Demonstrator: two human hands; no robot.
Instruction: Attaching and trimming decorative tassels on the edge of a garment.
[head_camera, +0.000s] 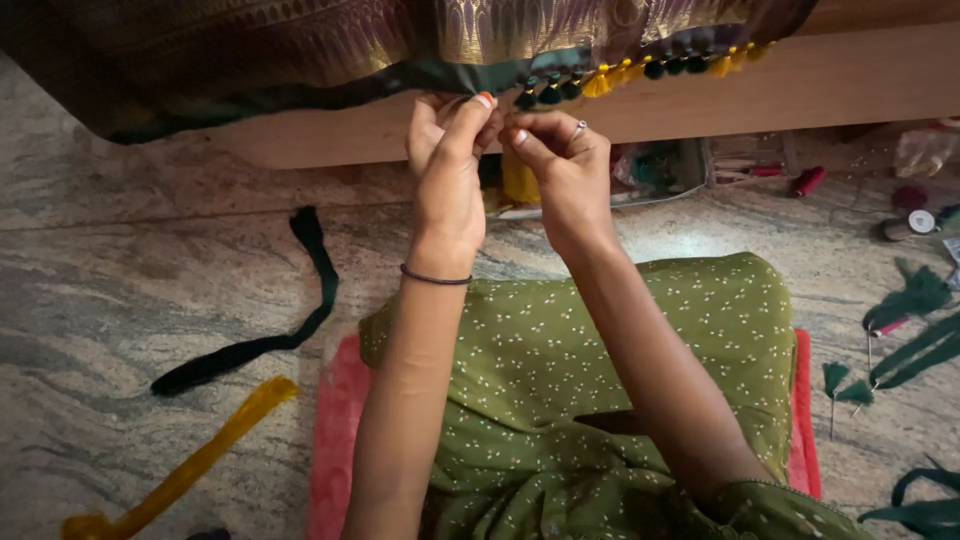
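Both hands are raised to the hem of a dark cloth (300, 45) that hangs over a wooden board (800, 85). The left hand (447, 165) has its fingers bunched narrow, thumb and fingertips pinched on the hem right where the row of tassels (640, 70) ends. The right hand (565, 165) meets it from the other side, fingers also closed tight at the same spot; whatever it pinches is too small to make out. The two hands touch at the fingertips.

The tassels, green and yellow, run along the hem up and to the right of the right hand. Just behind the hands, under the board, sits a tray (640, 185) with yellow and green thread. Further right of the right hand lie spools (905, 215) and a red bobbin (808, 180). Loose green tassels (850, 390) and green strips (920, 350) lie well to the right of the right forearm. Left of the left forearm, a black strip (290, 320) curves on the stone floor (120, 280), with a yellow strip (190, 465) below it. Under both arms is a green dotted dress (600, 370) over a pink mat (335, 440).
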